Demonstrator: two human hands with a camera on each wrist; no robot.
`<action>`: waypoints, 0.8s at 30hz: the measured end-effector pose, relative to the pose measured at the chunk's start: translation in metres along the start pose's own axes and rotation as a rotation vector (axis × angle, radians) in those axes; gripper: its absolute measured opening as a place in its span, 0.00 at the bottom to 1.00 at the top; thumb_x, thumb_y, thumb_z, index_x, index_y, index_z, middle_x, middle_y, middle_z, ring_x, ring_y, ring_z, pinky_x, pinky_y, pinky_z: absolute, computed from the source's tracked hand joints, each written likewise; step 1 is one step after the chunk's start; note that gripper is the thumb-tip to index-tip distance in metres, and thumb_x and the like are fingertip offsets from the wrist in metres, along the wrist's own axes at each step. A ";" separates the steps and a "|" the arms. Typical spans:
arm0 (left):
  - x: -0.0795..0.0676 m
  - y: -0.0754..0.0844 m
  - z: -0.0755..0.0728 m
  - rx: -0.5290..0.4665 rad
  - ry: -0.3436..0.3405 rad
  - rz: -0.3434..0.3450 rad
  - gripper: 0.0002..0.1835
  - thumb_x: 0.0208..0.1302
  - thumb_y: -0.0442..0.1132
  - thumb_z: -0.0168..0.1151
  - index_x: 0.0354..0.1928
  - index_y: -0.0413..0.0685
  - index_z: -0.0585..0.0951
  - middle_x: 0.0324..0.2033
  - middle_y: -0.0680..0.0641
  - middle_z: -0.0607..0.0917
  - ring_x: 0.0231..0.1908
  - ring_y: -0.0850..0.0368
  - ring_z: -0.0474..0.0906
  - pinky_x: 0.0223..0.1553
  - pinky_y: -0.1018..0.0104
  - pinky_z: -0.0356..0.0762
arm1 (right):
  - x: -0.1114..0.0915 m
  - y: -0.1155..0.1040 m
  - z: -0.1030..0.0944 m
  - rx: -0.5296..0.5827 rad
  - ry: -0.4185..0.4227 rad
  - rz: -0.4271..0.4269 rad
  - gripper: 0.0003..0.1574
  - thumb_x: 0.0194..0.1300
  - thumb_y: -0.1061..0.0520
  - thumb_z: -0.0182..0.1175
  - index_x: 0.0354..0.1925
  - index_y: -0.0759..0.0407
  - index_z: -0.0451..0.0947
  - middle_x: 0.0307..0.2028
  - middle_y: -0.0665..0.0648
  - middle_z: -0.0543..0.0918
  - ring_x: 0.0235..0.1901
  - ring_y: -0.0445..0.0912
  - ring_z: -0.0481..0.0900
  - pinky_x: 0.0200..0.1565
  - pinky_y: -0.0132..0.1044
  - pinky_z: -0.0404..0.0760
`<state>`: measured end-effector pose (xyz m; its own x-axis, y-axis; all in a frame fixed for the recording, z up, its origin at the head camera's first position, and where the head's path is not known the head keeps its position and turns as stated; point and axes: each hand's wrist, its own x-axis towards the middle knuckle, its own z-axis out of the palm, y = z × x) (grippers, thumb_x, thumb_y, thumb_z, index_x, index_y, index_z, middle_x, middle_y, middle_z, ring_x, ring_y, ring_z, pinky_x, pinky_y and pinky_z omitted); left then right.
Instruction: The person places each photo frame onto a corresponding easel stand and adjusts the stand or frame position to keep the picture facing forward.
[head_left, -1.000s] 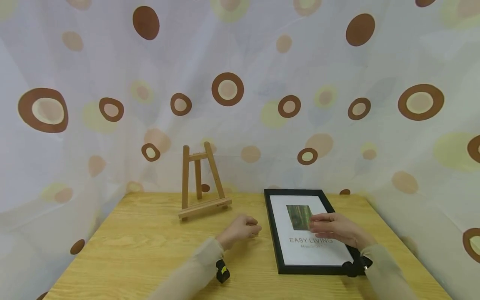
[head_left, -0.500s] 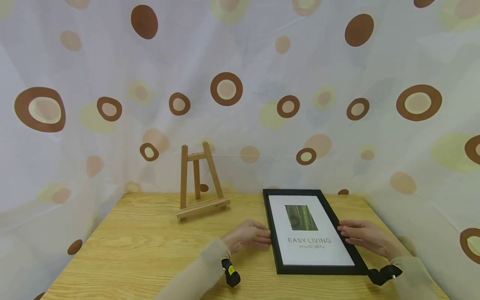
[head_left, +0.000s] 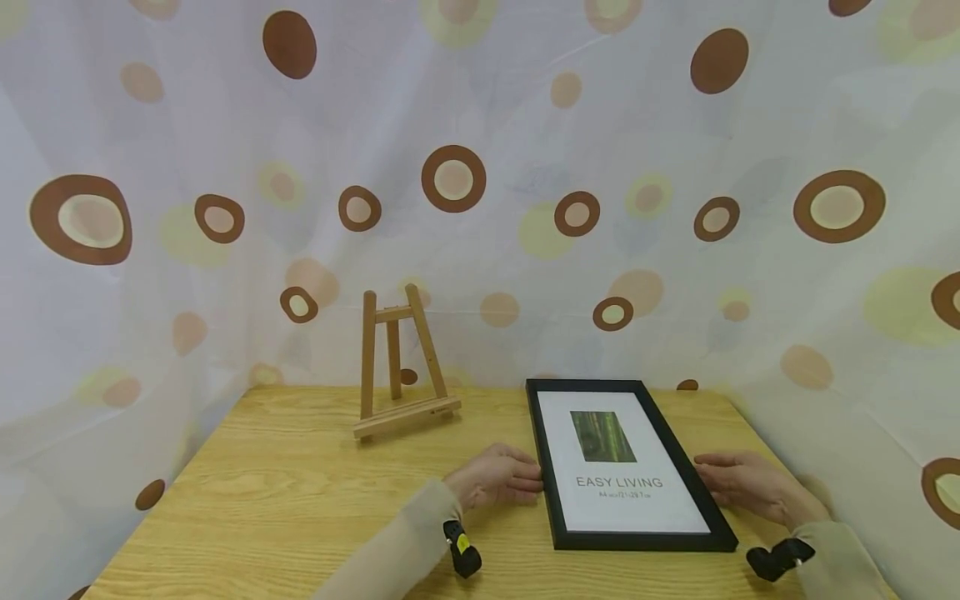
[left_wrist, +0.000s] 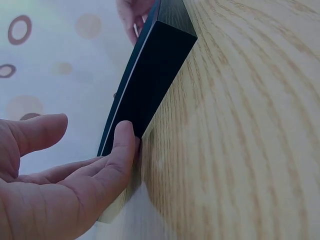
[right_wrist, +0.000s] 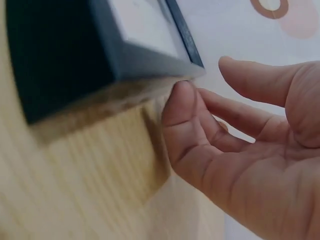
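Note:
A black picture frame lies face up on the wooden table, its white sheet printed EASY LIVING below a green picture. At its left edge, my left hand has its fingertips against the frame's side; in the left wrist view the thumb stands apart from the frame. Beside the right edge is my right hand, fingers pointing at the frame. The right wrist view has those fingers near the frame's side, slightly bent, thumb raised; whether they touch it I cannot tell.
A small wooden easel stands upright at the back, left of the frame. The table meets a white curtain with brown and beige spots at the back and along both sides.
My right hand has moved right from above the picture to beside the frame's right edge. My left hand has moved slightly right to the left edge. The frame and easel stay put.

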<state>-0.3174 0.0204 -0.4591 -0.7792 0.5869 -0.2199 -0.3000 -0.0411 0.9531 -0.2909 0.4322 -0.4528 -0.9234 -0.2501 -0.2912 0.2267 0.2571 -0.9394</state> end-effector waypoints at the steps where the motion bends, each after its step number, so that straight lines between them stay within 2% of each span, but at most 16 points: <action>1: 0.000 0.000 0.000 -0.004 -0.002 -0.002 0.23 0.61 0.30 0.54 0.56 0.23 0.65 0.46 0.32 0.77 0.47 0.42 0.75 0.44 0.53 0.75 | 0.000 0.001 0.000 -0.001 0.000 0.013 0.40 0.67 0.58 0.51 0.62 0.82 0.43 0.51 0.61 0.74 0.45 0.46 0.75 0.46 0.42 0.75; 6: 0.000 0.000 0.000 0.004 -0.025 -0.008 0.23 0.62 0.29 0.54 0.57 0.23 0.64 0.48 0.34 0.76 0.48 0.43 0.74 0.46 0.53 0.74 | 0.000 0.004 0.004 -0.034 0.028 0.067 0.42 0.66 0.56 0.52 0.62 0.84 0.43 0.52 0.65 0.73 0.46 0.48 0.74 0.47 0.45 0.74; 8: 0.000 0.000 0.000 0.009 -0.037 -0.010 0.23 0.62 0.29 0.53 0.58 0.24 0.64 0.49 0.34 0.76 0.49 0.44 0.74 0.47 0.53 0.74 | 0.000 0.002 0.006 -0.073 0.014 0.065 0.43 0.67 0.55 0.51 0.61 0.85 0.42 0.54 0.71 0.70 0.49 0.51 0.73 0.49 0.48 0.72; 12: -0.002 0.000 -0.001 0.014 -0.070 -0.011 0.23 0.63 0.28 0.51 0.59 0.24 0.63 0.52 0.34 0.73 0.50 0.44 0.72 0.49 0.52 0.72 | 0.000 -0.002 0.008 -0.092 -0.036 0.044 0.42 0.68 0.56 0.49 0.60 0.86 0.41 0.56 0.74 0.66 0.52 0.53 0.71 0.52 0.53 0.68; 17: -0.009 0.005 -0.004 -0.019 -0.093 -0.001 0.25 0.63 0.27 0.51 0.61 0.24 0.60 0.54 0.32 0.70 0.50 0.41 0.72 0.51 0.51 0.70 | -0.002 -0.004 0.010 0.000 -0.087 0.030 0.43 0.67 0.58 0.50 0.64 0.81 0.38 0.56 0.69 0.69 0.51 0.51 0.72 0.51 0.53 0.69; 22: -0.012 0.004 -0.005 -0.089 -0.073 0.005 0.27 0.61 0.26 0.53 0.62 0.27 0.60 0.58 0.32 0.67 0.46 0.40 0.75 0.47 0.55 0.74 | -0.011 -0.005 0.011 0.132 -0.161 0.061 0.47 0.68 0.60 0.48 0.66 0.71 0.25 0.49 0.61 0.75 0.46 0.55 0.76 0.47 0.53 0.73; 24: -0.012 0.003 -0.005 -0.116 -0.050 0.005 0.28 0.60 0.25 0.54 0.61 0.26 0.60 0.57 0.32 0.67 0.45 0.41 0.76 0.45 0.56 0.75 | -0.014 -0.006 0.010 0.156 -0.208 0.049 0.46 0.69 0.60 0.46 0.66 0.69 0.23 0.48 0.61 0.76 0.45 0.56 0.76 0.47 0.53 0.74</action>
<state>-0.3114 0.0094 -0.4546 -0.7531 0.6262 -0.2017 -0.3599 -0.1355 0.9231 -0.2760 0.4252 -0.4446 -0.8302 -0.4320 -0.3524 0.3291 0.1304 -0.9352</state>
